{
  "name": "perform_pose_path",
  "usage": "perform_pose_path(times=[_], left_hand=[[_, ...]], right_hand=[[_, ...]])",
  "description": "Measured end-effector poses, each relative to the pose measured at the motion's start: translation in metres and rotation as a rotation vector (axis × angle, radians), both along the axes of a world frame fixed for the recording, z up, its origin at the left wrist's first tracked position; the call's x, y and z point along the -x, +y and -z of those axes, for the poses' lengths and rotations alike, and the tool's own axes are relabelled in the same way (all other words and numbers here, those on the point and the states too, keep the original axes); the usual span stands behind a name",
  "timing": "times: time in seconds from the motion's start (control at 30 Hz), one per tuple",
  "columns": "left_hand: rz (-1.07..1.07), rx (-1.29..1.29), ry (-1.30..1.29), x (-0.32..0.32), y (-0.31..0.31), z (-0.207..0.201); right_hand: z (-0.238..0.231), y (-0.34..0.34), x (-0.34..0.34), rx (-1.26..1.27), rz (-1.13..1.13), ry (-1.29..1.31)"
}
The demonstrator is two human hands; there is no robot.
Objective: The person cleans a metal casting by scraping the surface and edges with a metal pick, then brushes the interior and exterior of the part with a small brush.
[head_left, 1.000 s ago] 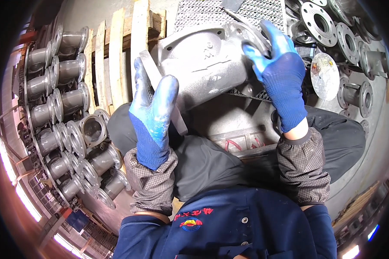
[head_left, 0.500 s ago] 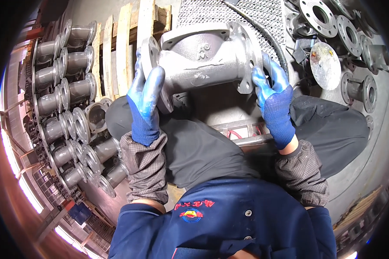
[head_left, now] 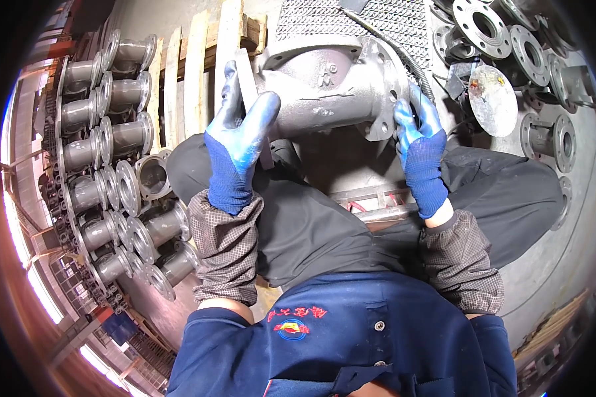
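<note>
Left grip point(head_left: 242, 134) has the gray casting point(head_left: 321, 99) by its left flange point(head_left: 247, 79), thumb up; right grip point(head_left: 420, 135) seems kinda cupped round the right flange point(head_left: 387, 71), fingers half hidden, near the mesh mat point(head_left: 311, 20).

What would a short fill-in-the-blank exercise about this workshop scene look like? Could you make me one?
1. The left hand wears a glove coloured ____.
2. Of the metal casting's left and right ends, the right hand holds the ____ one.
3. The pallet is made of ____.

Missing words: blue; right; wood.
</note>
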State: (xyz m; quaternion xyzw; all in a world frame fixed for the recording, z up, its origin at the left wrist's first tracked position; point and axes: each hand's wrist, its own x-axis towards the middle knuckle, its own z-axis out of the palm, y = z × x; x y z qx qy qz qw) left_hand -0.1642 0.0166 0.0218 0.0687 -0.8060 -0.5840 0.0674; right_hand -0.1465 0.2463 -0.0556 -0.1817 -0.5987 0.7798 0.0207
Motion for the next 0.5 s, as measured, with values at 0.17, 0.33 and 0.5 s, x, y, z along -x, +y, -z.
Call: perform_pose_path(times=[0.17,0.33,0.5], left_hand=[[0.116,0.346,0.223,0.002,0.009,0.004],[0.187,0.652,0.337,0.005,0.007,0.003],[0.233,0.905,0.521,0.009,0.016,-0.001]], right_hand=[[-0.002,0.021,0.012,-0.559,0.067,0.338],[-0.052,0.003,0.001,-0.223,-0.21,0.196],[-0.013,-0.006,-0.003,-0.615,-0.277,0.315]])
